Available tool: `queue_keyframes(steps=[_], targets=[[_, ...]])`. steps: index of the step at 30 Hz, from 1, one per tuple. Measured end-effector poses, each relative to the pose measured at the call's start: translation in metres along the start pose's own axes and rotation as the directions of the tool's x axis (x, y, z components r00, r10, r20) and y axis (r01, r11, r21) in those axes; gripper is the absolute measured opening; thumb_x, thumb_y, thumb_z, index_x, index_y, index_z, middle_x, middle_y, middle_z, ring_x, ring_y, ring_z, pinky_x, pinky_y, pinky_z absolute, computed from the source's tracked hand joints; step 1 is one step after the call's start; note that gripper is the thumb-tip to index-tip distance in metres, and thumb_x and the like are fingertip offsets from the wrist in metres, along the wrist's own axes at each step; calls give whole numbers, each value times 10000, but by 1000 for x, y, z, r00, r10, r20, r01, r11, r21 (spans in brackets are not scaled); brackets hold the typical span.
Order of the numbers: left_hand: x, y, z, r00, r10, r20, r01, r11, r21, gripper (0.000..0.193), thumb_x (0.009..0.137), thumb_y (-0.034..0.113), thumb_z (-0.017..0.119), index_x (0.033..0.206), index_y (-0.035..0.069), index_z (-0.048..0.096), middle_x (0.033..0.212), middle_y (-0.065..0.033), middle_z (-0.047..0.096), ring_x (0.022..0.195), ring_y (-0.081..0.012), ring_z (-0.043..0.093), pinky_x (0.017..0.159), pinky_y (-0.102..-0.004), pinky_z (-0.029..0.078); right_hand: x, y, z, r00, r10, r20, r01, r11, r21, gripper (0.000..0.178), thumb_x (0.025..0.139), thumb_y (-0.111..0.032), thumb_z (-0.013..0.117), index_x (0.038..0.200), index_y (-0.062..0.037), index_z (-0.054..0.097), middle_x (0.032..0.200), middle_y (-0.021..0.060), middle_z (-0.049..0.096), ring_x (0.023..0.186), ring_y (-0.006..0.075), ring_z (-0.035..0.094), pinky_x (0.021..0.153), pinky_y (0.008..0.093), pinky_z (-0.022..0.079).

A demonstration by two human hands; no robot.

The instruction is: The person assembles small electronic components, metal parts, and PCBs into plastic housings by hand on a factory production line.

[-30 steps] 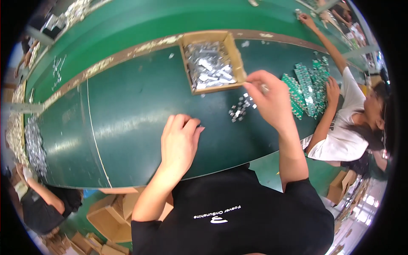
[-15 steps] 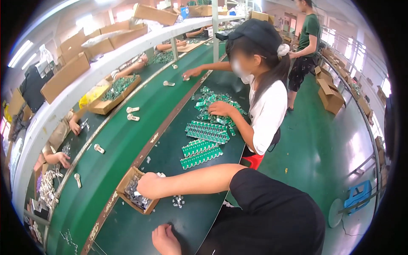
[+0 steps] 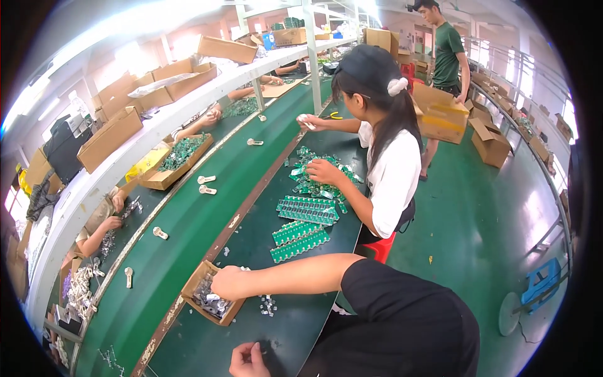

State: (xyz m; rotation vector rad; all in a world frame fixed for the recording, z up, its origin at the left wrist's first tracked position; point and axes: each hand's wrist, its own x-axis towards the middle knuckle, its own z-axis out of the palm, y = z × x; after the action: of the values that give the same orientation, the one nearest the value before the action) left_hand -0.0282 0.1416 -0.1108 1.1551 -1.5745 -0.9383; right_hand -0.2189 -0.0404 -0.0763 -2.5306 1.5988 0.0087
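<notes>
My right hand reaches into a small open cardboard box of loose grey and pale pieces. Its fingers are closed and point down among the pieces, with a whitish bit at their tips; what they grip cannot be made out. Low in the view, partly cut off by the edge, my left hand rests over the dark green bench. Its fingers and thumb are curled close together, and anything between them is too small to see. Several small clear and silvery parts lie loose beside the box, near my right forearm.
Green circuit board panels and a heap of small boards lie before a co-worker in white. Along the green conveyor belt sit several white handheld pieces. Behind, a person in green carries a cardboard box.
The view has shifted slightly. The co-worker's far hand has drawn back from the belt with a small white piece. A carried cardboard box now shows with the person in green. My right hand stays at its box.
</notes>
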Motion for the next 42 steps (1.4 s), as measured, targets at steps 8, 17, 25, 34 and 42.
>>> queue_keyframes(steps=[8,17,25,34,42], targets=[[0,-5,-3,984,-175,14,175,970,-170,86,980,73,769,1010,4,728,854,-26,698,749,-84,597,705,-242,517,0,3,-2,999,12,34,-12,1000,14,169,835,-91,712,959,-35,812,1006,176,798,976,344,782,800,470,627],[1,-2,-1,980,-191,-56,173,956,-235,79,982,62,761,1007,14,705,850,-11,672,738,-88,580,702,-249,521,-6,6,-13,1000,11,-7,-11,1000,29,187,800,-49,726,968,-18,803,1019,189,790,986,356,776,802,473,628],[1,0,-3,967,-227,-115,181,931,-318,94,965,49,777,1019,5,713,870,-26,696,782,-101,617,754,-249,533,-24,4,-34,983,129,-128,-92,961,259,131,785,-36,703,906,6,732,900,214,757,891,389,758,750,488,599],[-10,-7,-20,865,-385,-320,266,895,-358,132,975,-2,745,1095,10,691,920,-38,692,803,-107,614,756,-235,522,-76,-61,10,931,134,-340,272,366,890,178,914,-166,755,982,-17,686,888,109,736,853,213,718,791,373,565],[27,21,-9,911,-354,-214,202,832,-516,160,1007,-3,706,1164,-29,689,1079,-120,768,933,-150,722,856,-280,593,-103,-48,-1,940,310,-146,81,212,974,108,947,-64,768,977,-12,678,856,-23,666,795,58,598,713,239,505]])
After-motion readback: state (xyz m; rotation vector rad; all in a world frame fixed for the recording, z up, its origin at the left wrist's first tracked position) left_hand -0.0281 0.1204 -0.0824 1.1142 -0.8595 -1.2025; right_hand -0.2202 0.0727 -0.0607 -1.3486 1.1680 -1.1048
